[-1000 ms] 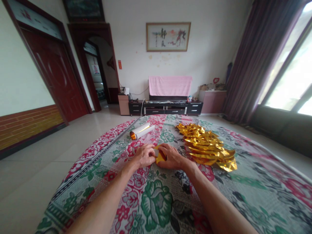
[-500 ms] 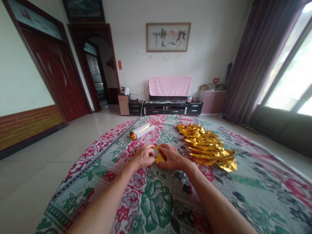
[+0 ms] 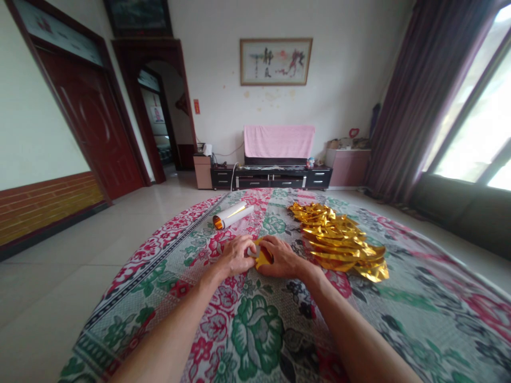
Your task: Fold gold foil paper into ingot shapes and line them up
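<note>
Between my two hands is a small piece of gold foil paper [image 3: 263, 257], partly curled, with a pale whitish side showing at its left. My left hand [image 3: 238, 255] pinches its left end with bent fingers. Wrapped around the right part is my right hand [image 3: 279, 257], thumb below and fingers above. Both hands rest low over the patterned tablecloth [image 3: 257, 335], and the fingers hide much of the paper. To the right lies a pile of folded gold foil pieces [image 3: 339, 239], overlapping in a row. Beyond my left hand sits a roll of white-backed gold foil sheets [image 3: 233, 215].
The floral cloth covers a round table whose far edge curves ahead. Past it stands a low black TV cabinet [image 3: 271, 178] with a pink cloth [image 3: 279, 141] above. A purple curtain [image 3: 419, 96] hangs at right, and a red door [image 3: 88, 111] is at left.
My left fingers have shifted slightly at the paper's left end, where the whitish part now sits a little more to the left. My right hand, the foil pile and the roll stay put.
</note>
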A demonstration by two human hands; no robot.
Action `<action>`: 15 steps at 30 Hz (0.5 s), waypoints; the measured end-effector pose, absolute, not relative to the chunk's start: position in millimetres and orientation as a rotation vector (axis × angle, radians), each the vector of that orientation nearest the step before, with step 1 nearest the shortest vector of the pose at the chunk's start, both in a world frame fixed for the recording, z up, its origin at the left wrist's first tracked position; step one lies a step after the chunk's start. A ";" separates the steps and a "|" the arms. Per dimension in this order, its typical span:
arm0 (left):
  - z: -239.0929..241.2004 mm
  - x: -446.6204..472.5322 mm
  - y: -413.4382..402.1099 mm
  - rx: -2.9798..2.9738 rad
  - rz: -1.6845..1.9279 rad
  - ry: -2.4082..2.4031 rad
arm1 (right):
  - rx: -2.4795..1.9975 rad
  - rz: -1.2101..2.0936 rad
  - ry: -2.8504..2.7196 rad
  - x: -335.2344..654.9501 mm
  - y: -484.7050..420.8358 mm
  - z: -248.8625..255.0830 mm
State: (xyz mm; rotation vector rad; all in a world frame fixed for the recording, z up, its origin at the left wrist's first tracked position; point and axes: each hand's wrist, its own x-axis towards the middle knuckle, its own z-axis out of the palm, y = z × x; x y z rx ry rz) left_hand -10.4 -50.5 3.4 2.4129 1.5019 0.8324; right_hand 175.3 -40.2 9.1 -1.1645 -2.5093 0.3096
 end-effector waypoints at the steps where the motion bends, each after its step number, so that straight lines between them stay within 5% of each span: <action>1: 4.4 -10.3 -51.5 2.416 0.825 1.496 | -1.162 0.307 -2.511 175.3 -40.0 9.0; 15: 0.6 -10.3 -47.4 2.478 0.744 1.511 | -1.170 0.294 -2.503 175.0 -41.8 11.0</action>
